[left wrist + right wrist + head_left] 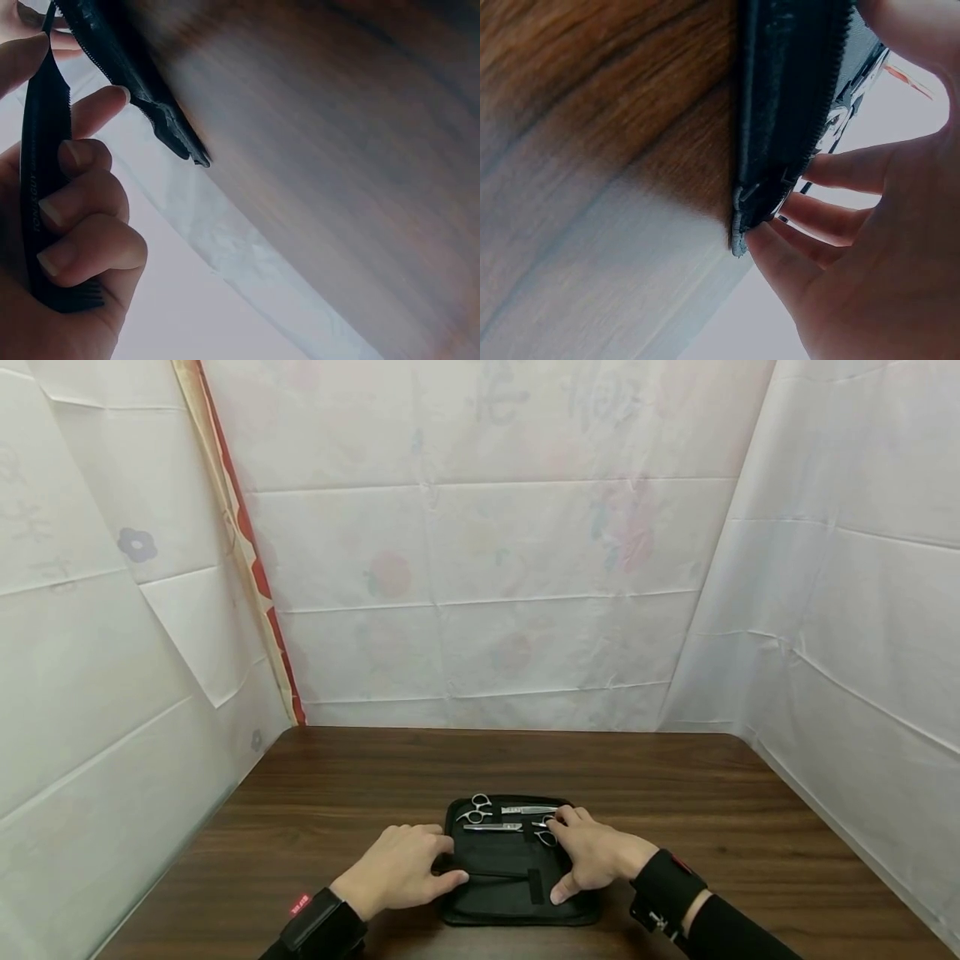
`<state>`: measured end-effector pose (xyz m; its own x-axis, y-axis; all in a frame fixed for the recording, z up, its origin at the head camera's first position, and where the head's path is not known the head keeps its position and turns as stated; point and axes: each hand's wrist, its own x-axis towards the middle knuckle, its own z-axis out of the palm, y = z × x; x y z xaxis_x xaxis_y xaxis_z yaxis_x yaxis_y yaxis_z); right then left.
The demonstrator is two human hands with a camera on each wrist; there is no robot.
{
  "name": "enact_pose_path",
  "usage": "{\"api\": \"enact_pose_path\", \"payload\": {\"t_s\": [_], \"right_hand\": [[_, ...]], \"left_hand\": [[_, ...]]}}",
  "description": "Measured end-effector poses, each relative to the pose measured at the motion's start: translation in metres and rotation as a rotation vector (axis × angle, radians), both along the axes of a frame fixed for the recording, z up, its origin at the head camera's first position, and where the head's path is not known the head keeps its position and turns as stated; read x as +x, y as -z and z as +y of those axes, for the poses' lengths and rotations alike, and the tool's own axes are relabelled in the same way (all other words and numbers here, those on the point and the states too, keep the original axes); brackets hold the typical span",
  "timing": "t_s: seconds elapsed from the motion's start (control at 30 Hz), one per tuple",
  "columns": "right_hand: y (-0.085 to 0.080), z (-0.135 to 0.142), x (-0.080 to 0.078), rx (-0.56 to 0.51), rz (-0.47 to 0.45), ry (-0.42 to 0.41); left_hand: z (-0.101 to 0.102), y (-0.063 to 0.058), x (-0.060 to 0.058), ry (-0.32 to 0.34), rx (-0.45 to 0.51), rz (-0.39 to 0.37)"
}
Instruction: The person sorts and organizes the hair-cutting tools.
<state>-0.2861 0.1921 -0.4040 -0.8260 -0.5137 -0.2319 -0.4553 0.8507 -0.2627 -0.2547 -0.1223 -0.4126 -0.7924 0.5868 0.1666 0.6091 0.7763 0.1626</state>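
A black zip case (pixel 517 912) lies unfolded on the table. Two silver pairs of scissors are strapped in its upper part: the upper pair (pixel 525 810) has its finger rings to the left, the lower pair (pixel 491 827) to the right. My left hand (pixel 401 870) grips a black tail comb (pixel 46 142), fingers curled round its toothed part. The comb's thin tail points right, toward a small black elastic loop (pixel 536 887) in the case. My right hand (pixel 596 850) rests on the case's right side, fingertips by the lower scissors' rings and thumb near the lower edge.
The brown wood-grain table (pixel 337 777) extends around the case. White creased sheets hang behind it (pixel 480 652) and on both sides. A red and beige strip (pixel 255 568) runs down the back left corner.
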Motion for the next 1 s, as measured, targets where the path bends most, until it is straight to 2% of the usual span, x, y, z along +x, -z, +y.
{"api": "enact_pose_path", "payload": {"t_s": [0.57, 1.0], "right_hand": [[-0.0032, -0.0023, 0.0016, 0.021, -0.006, 0.007], [-0.0022, -0.0033, 0.0006, 0.039, 0.010, 0.002]], "left_hand": [[0.0064, 0.0010, -0.0020, -0.008, 0.019, -0.026], [0.0097, 0.0016, -0.0017, -0.008, -0.028, -0.021]]}}
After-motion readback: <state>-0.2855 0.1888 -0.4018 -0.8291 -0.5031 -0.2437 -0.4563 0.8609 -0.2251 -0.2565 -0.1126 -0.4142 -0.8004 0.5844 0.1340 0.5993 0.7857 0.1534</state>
